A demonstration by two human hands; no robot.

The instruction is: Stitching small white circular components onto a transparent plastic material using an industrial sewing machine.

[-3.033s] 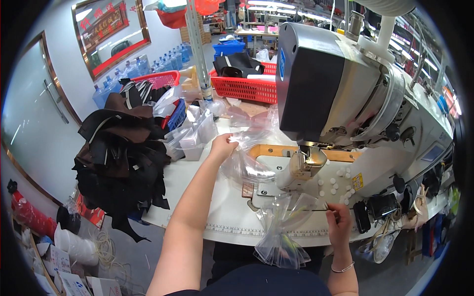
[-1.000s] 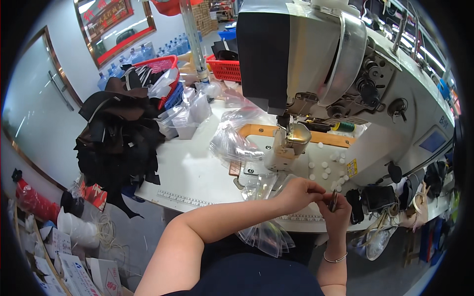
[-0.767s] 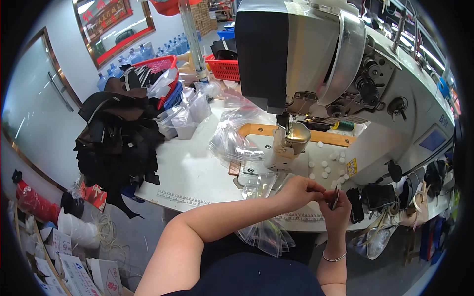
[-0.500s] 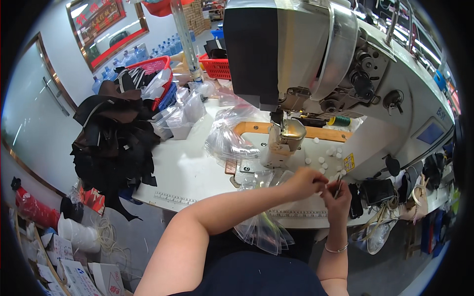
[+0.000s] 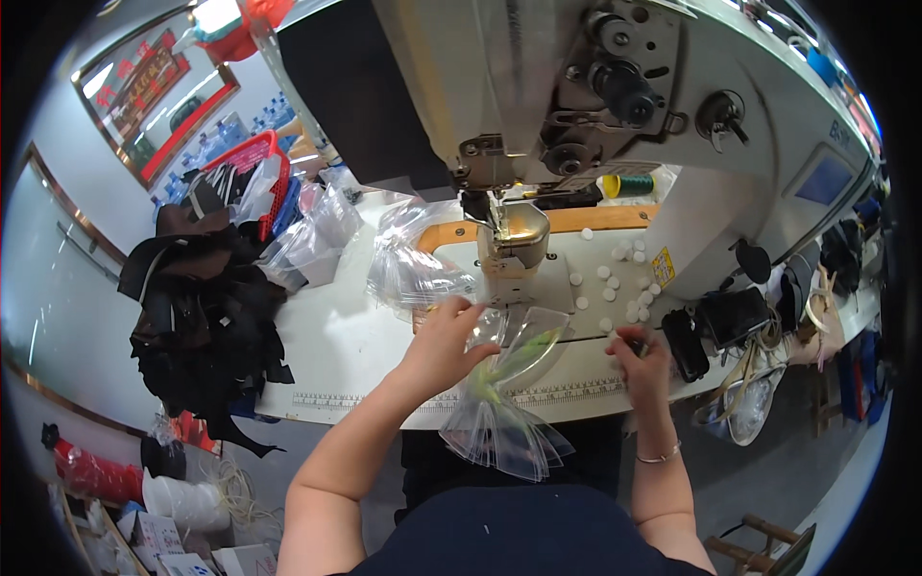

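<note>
My left hand [image 5: 444,344] is over the table with thumb and fingers apart, holding nothing that I can see. It is beside a fan of clear plastic pieces [image 5: 504,427] with a greenish tint, which hangs over the table's front edge. Farther right, my right hand [image 5: 645,370] has its fingers curled together; a small dark thing shows at the fingertips, too blurred to name. Close to that hand several white round discs [image 5: 612,282] lie scattered. Behind both hands stands the post of a sewing machine [image 5: 519,240], its needle area above.
A second pile of clear plastic pieces [image 5: 413,264] lies left of the post. Black cut pieces [image 5: 206,326] are heaped at the table's left end, near a red basket [image 5: 279,182]. A dark case [image 5: 685,346] lies at right. A printed ruler strip [image 5: 331,399] runs along the front edge.
My hands were together at the right near the discs. The left has moved left to the plastic pieces and spread its fingers; the right stays at the right. The view has shifted closer to the machine.
</note>
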